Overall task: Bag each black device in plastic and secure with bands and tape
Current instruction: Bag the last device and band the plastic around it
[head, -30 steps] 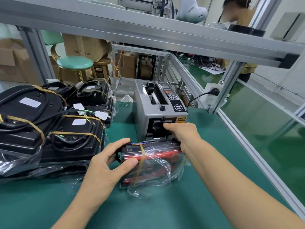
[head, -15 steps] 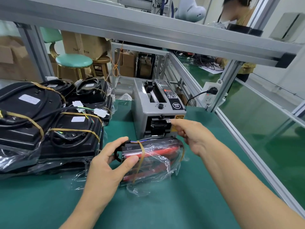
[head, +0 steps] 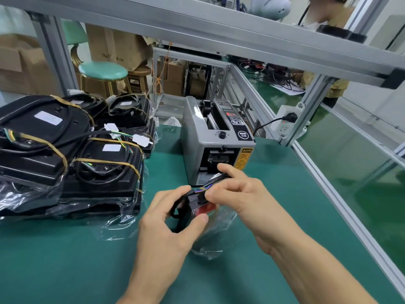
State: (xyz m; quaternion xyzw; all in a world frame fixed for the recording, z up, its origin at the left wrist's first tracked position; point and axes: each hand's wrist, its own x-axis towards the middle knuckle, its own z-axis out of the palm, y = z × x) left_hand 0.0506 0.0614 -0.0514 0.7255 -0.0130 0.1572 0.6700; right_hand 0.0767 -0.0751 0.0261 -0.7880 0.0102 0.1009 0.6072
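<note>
Green anti-static bench mat (head: 65, 260) underfoot of everything, aluminium framing overhead and along the right edge. Centre of the mat, between both hands: small black device (head: 197, 207) with a red face, wrapped in a clear plastic bag (head: 208, 249) and tilted up on end. Left hand (head: 173, 227) curled round the near end of the device, thumb pressed on the red face, fingers hooked over the top corner. Right hand (head: 238, 194) over the far upper edge, fingers bent and pinching at the coloured wires and band there; whether a strip of tape sits under those fingertips, cannot tell. Just beyond the right hand: grey automatic tape dispenser (head: 217, 141), its outlet slot facing the hands. Well to the left of the left hand: stack of larger black devices (head: 72, 150), already bagged and strapped with tan rubber bands (head: 105, 161), white connectors lying on top. Farther back past the bench: green-cushioned stool (head: 103, 71), cardboard boxes (head: 116, 44), and another person at the upper right.
</note>
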